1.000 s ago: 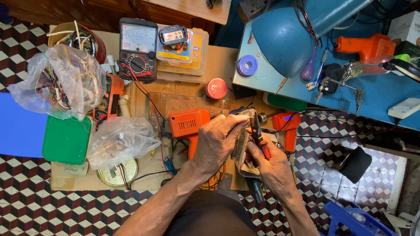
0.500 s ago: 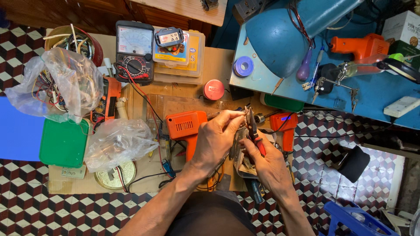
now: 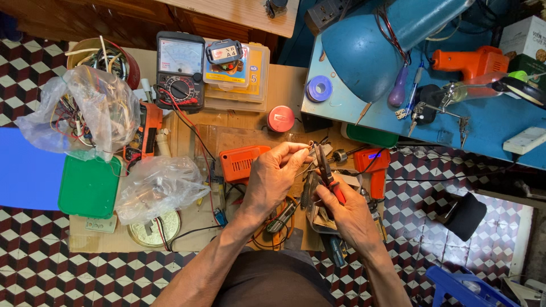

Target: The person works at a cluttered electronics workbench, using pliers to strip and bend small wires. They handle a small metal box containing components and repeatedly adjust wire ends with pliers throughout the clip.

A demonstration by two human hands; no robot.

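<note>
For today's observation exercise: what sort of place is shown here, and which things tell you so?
Probably a small electronics repair bench: an analogue multimeter with leads, an orange soldering gun, bags of loose wires, and pliers in the right hand.

Head view. Left hand [image 3: 273, 179] pinches a thin wire [image 3: 310, 145] at its fingertips; right hand [image 3: 350, 213] holds red-handled pliers [image 3: 325, 165], tips at the wire. Behind them on the worktop [image 3: 284, 85]: orange tool [image 3: 239, 162], multimeter [image 3: 180, 68], blue lamp [image 3: 364, 51].

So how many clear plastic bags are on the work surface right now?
2. One clear plastic bag of wires sits at the far left beside the green lid; the other crumpled bag lies just right of that lid. More may be hidden under clutter.
</note>
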